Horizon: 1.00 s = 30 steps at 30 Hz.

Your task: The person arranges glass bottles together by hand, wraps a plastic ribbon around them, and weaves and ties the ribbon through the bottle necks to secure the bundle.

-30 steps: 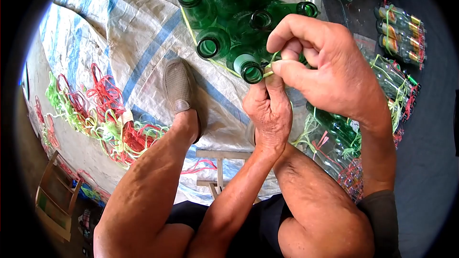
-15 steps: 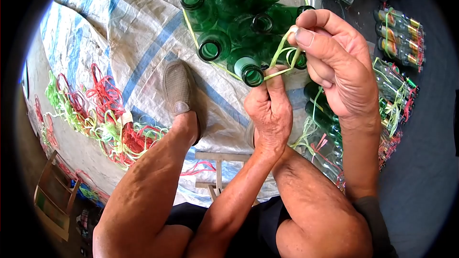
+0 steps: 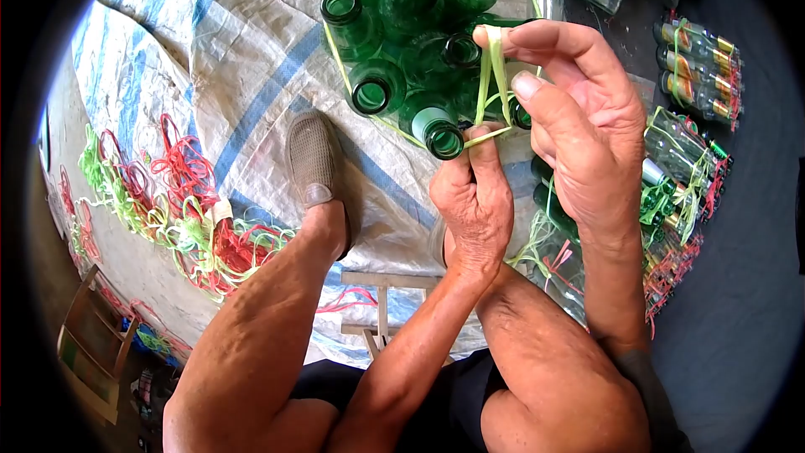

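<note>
A cluster of green glass bottles (image 3: 360, 42) stands mouths up, with a strand of yellow-green plastic twine around its outside. My left hand (image 3: 474, 210) pinches that twine low down, close beside the mouth of the nearest bottle (image 3: 441, 136). Above and to the right is my right hand (image 3: 587, 109), with a loop of the twine (image 3: 486, 75) hung over its index fingertip. Its thumb is apart from the index finger, and the other fingers are curled. The twine runs taut between both hands. Part of the bottles behind my right hand is hidden.
A white and blue striped sheet (image 3: 251, 50) covers the floor. Tangled red and green twine (image 3: 197, 210) lies at left. Tied bundles of clear bottles (image 3: 700, 67) lie at right. A wooden frame (image 3: 390, 280) is between my legs, and my shoe (image 3: 314, 155) rests on the sheet.
My right hand has shifted slightly left, and its thumb has parted from the index finger. The twine loop is now stretched upright over the index fingertip. My left hand stays in place.
</note>
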Each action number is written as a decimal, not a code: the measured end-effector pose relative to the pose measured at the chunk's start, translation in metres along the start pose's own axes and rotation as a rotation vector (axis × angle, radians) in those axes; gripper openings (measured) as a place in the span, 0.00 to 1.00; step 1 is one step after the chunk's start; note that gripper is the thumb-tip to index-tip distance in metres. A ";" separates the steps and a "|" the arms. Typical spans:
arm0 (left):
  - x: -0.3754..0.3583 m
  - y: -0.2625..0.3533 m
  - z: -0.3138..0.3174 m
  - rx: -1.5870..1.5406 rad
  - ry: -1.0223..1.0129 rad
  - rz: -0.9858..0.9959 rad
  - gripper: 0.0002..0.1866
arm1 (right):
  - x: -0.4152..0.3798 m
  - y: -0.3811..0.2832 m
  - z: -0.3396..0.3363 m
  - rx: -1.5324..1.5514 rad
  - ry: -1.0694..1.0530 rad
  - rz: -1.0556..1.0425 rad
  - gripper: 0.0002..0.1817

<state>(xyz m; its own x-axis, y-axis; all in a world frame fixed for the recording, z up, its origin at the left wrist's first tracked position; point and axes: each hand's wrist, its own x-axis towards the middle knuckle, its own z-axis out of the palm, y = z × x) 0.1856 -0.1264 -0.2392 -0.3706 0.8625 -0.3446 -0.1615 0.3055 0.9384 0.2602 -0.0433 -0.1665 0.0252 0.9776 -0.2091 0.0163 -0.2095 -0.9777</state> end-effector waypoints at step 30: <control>-0.002 0.005 0.002 -0.129 0.009 -0.066 0.15 | 0.036 -0.007 0.002 -0.812 -0.287 -0.584 0.23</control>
<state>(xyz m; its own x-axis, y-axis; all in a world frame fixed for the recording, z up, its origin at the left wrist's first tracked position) 0.1871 -0.1263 -0.2333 -0.3633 0.8386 -0.4059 -0.3014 0.3064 0.9029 0.2591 -0.0061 -0.1670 -0.4403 0.8773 0.1911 0.6199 0.4510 -0.6422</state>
